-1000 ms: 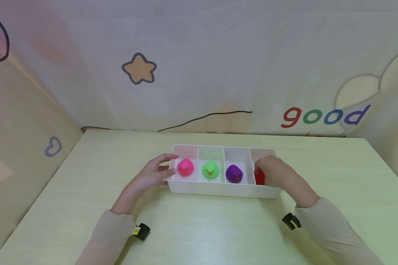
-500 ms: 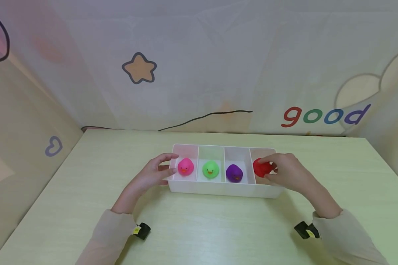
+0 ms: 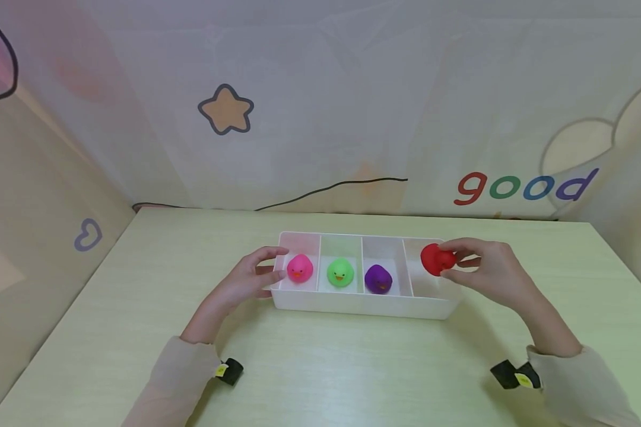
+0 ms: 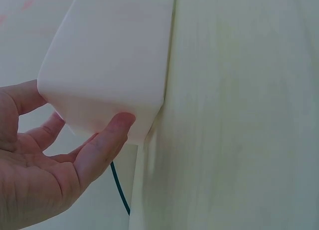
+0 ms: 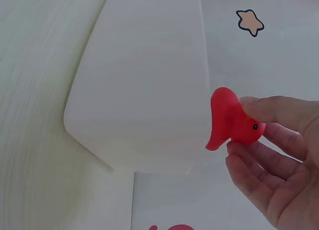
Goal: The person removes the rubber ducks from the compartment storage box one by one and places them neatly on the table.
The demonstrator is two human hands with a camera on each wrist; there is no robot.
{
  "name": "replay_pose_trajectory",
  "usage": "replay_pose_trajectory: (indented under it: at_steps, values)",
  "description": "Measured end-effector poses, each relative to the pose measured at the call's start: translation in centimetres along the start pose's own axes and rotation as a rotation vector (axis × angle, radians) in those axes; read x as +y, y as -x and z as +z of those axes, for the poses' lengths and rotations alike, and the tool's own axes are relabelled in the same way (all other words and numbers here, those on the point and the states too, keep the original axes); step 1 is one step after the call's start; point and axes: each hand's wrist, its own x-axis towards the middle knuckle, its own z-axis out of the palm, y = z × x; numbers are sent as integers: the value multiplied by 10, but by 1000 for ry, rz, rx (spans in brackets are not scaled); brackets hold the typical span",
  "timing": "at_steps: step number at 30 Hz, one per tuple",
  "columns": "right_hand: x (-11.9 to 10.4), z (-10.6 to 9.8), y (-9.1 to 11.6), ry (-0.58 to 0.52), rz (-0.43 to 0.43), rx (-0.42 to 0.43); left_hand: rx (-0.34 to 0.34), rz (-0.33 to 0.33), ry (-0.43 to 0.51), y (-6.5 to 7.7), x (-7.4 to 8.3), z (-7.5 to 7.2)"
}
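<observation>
A white divided tray point(image 3: 360, 304) stands on the table, with several compartments in a row. A pink rubber duck point(image 3: 300, 268), a green rubber duck point(image 3: 340, 273) and a purple rubber duck point(image 3: 378, 279) sit one each in the three left compartments. My right hand point(image 3: 488, 270) pinches a red rubber duck point(image 3: 435, 260) by its head, raised over the tray's right end. In the right wrist view the red duck point(image 5: 229, 120) is tipped, base toward the tray. My left hand point(image 3: 251, 276) holds the tray's left end, its thumb point(image 4: 122, 122) against the end wall.
The pale wooden table point(image 3: 320, 367) spreads around the tray. Behind it hangs a printed cloth point(image 3: 320, 107) with a star and the word "good". A dark wrist device point(image 3: 229, 372) shows at the left sleeve, another wrist device point(image 3: 515, 375) at the right.
My right hand has lifted the red duck out of the rightmost compartment and moved up and to the right with it. The left hand, the tray and the other ducks have stayed put.
</observation>
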Motion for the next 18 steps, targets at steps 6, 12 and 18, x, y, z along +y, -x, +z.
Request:
replay_pose_trajectory:
  at_steps: [6, 12, 18]
  values:
    - [8, -10, 6, -58, 30, 39, 8, -14, -5, 0, 0, 0]
    - [20, -20, 13, -91, 85, 54, 7, -20, 8, 1, 1, 0]
    - [32, -28, 20, -82, 133, 70, 11, -21, -1, 1, 2, 1]
